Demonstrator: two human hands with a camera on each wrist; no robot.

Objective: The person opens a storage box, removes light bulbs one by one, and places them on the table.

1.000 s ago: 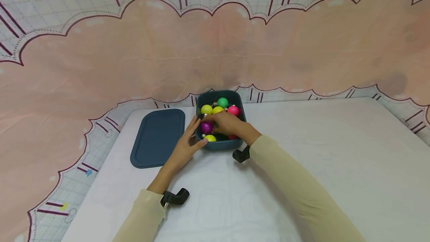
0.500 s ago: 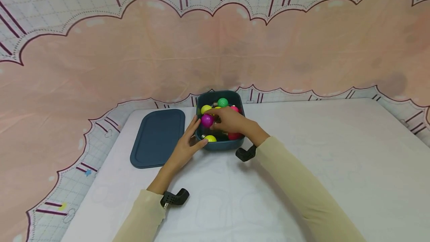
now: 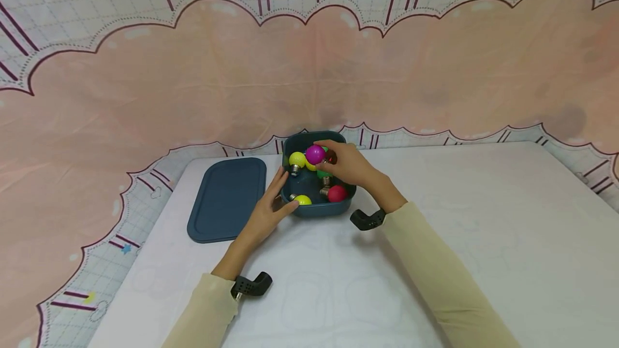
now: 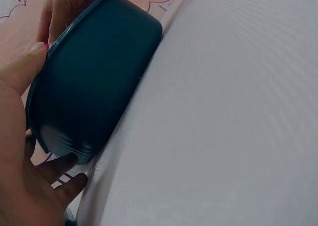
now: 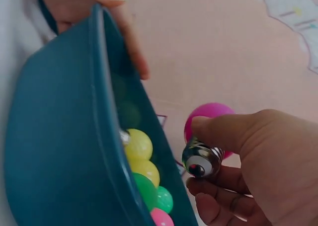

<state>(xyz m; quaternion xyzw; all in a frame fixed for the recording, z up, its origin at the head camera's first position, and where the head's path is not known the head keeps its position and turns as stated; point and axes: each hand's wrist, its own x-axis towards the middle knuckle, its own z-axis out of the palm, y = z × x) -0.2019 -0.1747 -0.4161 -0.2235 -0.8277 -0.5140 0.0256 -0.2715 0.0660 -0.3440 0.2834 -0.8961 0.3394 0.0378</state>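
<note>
My right hand (image 3: 352, 165) pinches a purple light bulb (image 3: 315, 154) above the dark teal container (image 3: 321, 209). In the right wrist view the bulb's metal screw base (image 5: 201, 159) sits between thumb and fingers. Inside the container lie several coloured bulbs: a yellow bulb (image 3: 297, 159) at the left, a red bulb (image 3: 337, 193) at the front right, another yellow bulb (image 3: 303, 199) at the front, and green ones partly covered by my right hand. My left hand (image 3: 265, 214) rests on the container's left front corner, its fingers extended along the side and the thumb at the rim.
A flat dark blue lid (image 3: 227, 200) lies on the white-covered table (image 3: 459, 219), left of the container. Behind the table hangs a patterned peach cloth (image 3: 309, 69). A black wrist camera (image 3: 252, 284) sits on my left wrist.
My right hand has lifted the purple bulb from among the others, moving it up and to the right. The container's middle floor now shows. My left hand has stayed in place.
</note>
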